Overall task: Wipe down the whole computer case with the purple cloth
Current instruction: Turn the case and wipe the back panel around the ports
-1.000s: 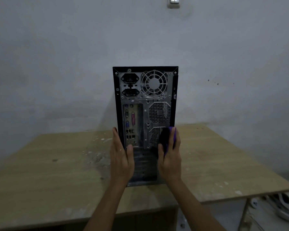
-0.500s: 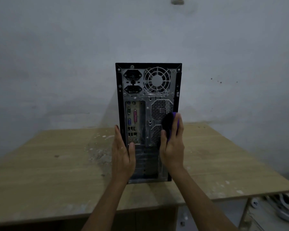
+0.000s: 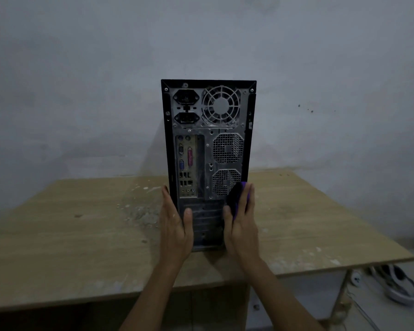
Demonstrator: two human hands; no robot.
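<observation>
Black steel tower computer case point(image 3: 208, 163) stands upright on the pale wooden bench point(image 3: 58, 235), rear panel facing us, so we read sockets, fan grille and port cluster directly. Our left hand point(image 3: 175, 230) lies flat along the case's lower left edge, fingers point(image 3: 166, 197) straight and thumb resting on the rear panel; we judge it to be steadying the tower, not gripping it. Our right hand point(image 3: 240, 225) holds the bunched purple cloth point(image 3: 238, 199) against the lower right corner of the rear panel, just beside the lower perforated vent; its fingers are extended over the cloth and the thumb sits under it, pinning it to the metal. The cloth therefore sits between right palm and case, low on the right edge. Progress, as far as we can judge: wiping is under way on the rear face. The grey metal around the ports and fan still looks dusty and streaked, so this face does not read as finished. Top, front and both side panels are out of view; we cannot tell their state. White specks and dust lie on the bench left of the case.
</observation>
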